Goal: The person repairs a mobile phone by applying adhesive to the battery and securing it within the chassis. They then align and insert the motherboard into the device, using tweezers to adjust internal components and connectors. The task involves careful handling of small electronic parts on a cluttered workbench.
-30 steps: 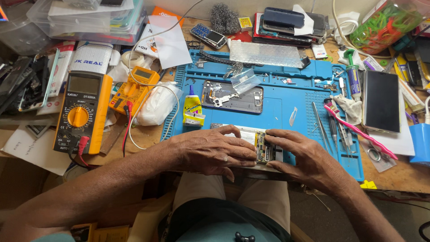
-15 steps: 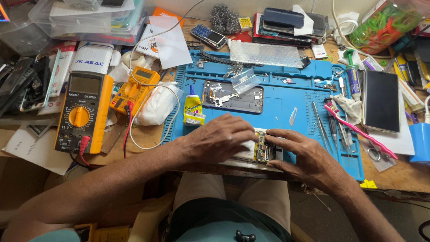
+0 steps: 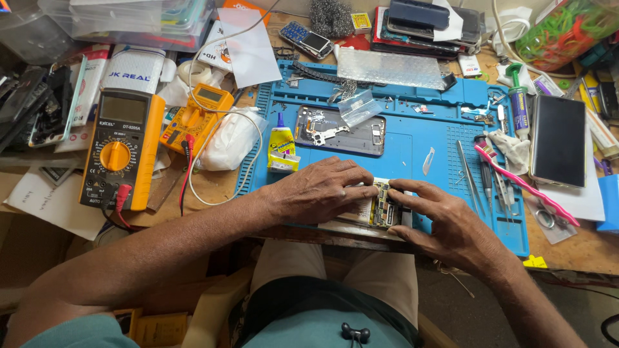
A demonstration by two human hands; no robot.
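Here, at the near edge of the blue mat [image 3: 412,151], the left hand [image 3: 319,190] lies flat on an opened phone [image 3: 380,209], fingers spread. The right hand [image 3: 445,222] pinches its exposed board with curled fingertips; a detached back cover [image 3: 338,131] beyond suggests reassembly remains.

Blue mat [image 3: 412,151], orange-yellow meter [image 3: 121,151] with red leads, pink toothbrush [image 3: 522,183], yellow glue bottle [image 3: 281,143], possibly gold-toned board [image 3: 385,205]

Left hand [image 3: 319,190] shifted slightly rightward over the opened phone [image 3: 380,209], fingers now stretched flatter across its near half. Right hand [image 3: 445,225] fingertips drawn closer, pressing on the exposed circuit board [image 3: 385,205], less of it visible than a second ago.
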